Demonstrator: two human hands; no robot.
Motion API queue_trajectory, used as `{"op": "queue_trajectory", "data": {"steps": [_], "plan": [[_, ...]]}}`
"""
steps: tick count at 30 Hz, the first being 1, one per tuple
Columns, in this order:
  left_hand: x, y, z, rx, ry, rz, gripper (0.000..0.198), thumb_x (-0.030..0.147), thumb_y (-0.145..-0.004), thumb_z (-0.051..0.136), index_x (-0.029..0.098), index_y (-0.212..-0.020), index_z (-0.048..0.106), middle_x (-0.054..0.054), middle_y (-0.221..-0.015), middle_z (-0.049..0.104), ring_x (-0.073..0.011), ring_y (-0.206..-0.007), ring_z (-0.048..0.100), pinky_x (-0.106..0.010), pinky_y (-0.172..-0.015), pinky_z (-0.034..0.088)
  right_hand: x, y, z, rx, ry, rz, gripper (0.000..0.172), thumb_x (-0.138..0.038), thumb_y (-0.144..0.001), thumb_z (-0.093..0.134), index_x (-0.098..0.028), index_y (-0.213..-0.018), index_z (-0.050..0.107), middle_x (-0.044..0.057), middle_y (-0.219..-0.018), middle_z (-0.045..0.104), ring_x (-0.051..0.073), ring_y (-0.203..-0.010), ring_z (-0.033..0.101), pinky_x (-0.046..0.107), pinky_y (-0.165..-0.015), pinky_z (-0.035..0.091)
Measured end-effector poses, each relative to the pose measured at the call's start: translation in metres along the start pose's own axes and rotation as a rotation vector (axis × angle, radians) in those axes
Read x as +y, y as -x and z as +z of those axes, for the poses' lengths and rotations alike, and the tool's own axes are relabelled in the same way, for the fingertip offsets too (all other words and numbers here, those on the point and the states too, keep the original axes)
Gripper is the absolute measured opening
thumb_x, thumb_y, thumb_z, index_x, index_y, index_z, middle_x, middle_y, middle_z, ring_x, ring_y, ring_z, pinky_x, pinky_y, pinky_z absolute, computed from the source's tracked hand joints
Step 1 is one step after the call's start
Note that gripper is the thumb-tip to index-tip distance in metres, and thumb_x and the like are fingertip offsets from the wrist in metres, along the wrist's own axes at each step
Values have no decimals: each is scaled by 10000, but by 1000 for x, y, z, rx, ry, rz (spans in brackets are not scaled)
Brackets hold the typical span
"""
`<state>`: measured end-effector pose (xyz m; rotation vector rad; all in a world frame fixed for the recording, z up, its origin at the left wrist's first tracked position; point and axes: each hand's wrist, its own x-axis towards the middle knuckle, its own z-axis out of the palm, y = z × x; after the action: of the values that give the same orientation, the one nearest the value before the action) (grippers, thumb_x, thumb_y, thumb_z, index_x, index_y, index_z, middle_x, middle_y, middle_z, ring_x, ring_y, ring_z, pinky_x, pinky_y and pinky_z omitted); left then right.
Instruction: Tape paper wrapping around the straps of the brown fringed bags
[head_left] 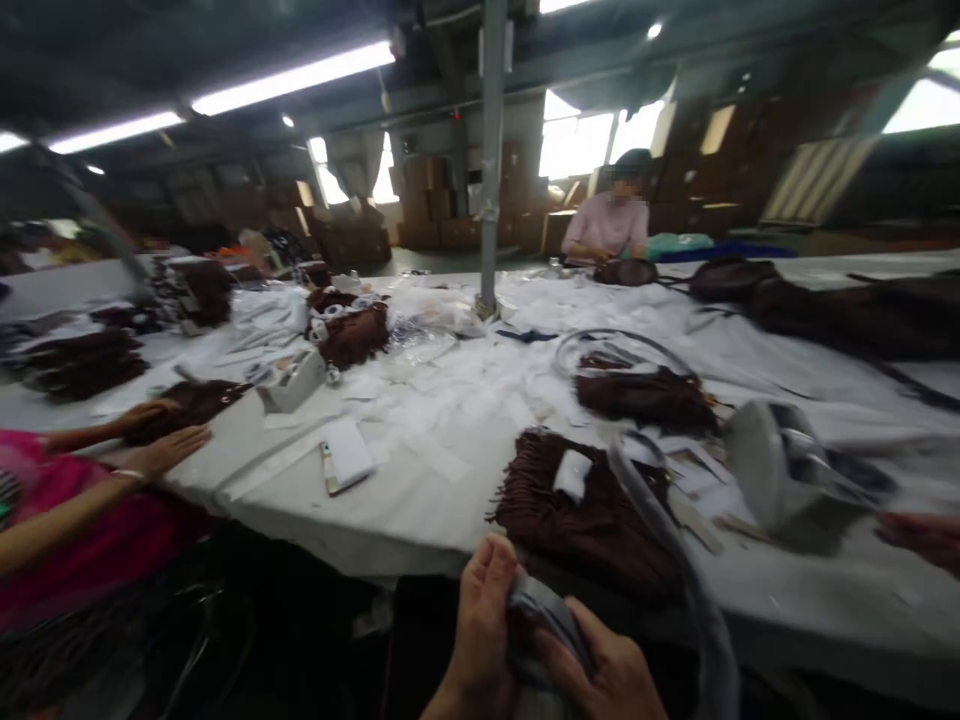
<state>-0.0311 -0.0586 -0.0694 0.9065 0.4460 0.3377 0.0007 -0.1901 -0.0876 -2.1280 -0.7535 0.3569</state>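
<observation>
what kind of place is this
Most likely a factory or workshop floor, though the exact trade is hard to tell. A long white-covered table carries fringed brown goods, a person in bright pink handles a brown item there, and brown boxes stand stacked behind.

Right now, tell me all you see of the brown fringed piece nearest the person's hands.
The brown fringed piece looks soft, leather or cloth, thin strands spilling along its left side. It lies near the edge of the white table. A white bundle rests on it; a grey tube passes in front of its right side, contact unclear.
</observation>
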Motion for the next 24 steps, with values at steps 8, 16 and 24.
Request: {"op": "queue_trajectory", "data": {"steps": [8, 16, 24], "plan": [[30, -2, -12, -538, -763, -35, 299, 444, -788, 659, 155, -851, 612, 29, -621, 504, -103, -579, 425, -204, -528, 302, -6, 0, -7, -145, -12, 24, 161, -269, -768, 613, -166, -890, 629, 20, -747, 671, 179, -675, 622, 228, -590, 397], [-7, -3, -11, -140, -273, -86, 372, 558, -823, 561, 195, -815, 480, 66, -619, 375, -84, -515, 338, -186, -491, 300, -3, 4, -6, -106, -43, 95, 257, -413, -862, 573, -162, -814, 596, 4, -703, 649, 147, -626, 594, 208, -540, 371], [22, -6, -8, -528, -908, 11, 303, 441, -768, 668, 160, -878, 645, 3, -657, 546, -125, -591, 455, -214, -546, 327, -13, -2, -9, -119, 194, 84, 230, -341, -752, 704, -180, -906, 649, 34, -779, 716, 203, -707, 673, 228, -576, 387]]}}
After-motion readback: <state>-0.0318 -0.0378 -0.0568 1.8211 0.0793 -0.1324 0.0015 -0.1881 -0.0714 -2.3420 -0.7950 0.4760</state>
